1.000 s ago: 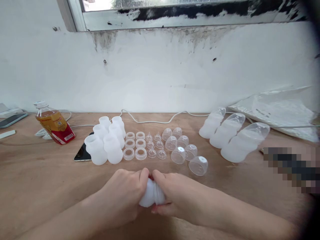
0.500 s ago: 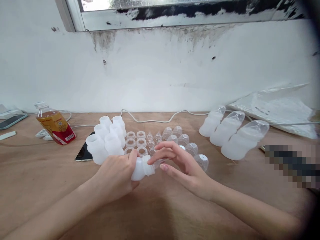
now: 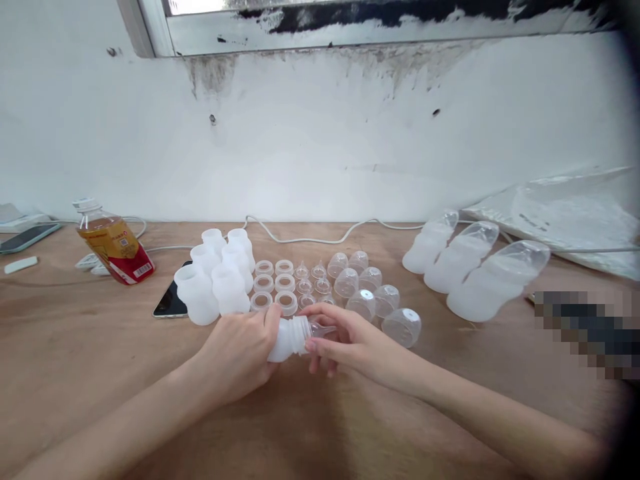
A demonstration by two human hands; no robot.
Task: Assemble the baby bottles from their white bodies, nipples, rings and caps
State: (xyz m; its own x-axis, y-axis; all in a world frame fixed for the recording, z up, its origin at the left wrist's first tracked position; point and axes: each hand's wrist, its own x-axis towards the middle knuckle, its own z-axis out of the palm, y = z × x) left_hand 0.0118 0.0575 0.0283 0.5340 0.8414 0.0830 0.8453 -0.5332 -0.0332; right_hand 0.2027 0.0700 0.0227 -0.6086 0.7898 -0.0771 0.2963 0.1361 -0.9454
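Tilted to the right, a milky white baby bottle (image 3: 286, 341) is gripped round its body by my left hand (image 3: 244, 347). Its ridged neck faces right, with a clear teat (image 3: 321, 329) sticking out of the end. My right hand (image 3: 350, 337) curls round that end, thumb by the neck's rim and fingers behind the teat; the exact contact is partly hidden. Just beyond my hands lie rows of white collar rings (image 3: 285, 283), clear teats (image 3: 323, 285) and clear domed caps (image 3: 371, 279). Several open white bottles (image 3: 196, 293) stand to the left.
Three capped bottles (image 3: 480, 293) stand at the right, near a plastic bag (image 3: 565, 213). On the left are a drink bottle (image 3: 116, 245) and a phone (image 3: 170, 301). A white cable (image 3: 300, 240) runs along the wall. A blurred dark object (image 3: 585, 327) lies far right.
My right hand's fingers have moved from spread over the bottle's neck to curled round its teat end. My left hand still grips the bottle. The view has shifted slightly.
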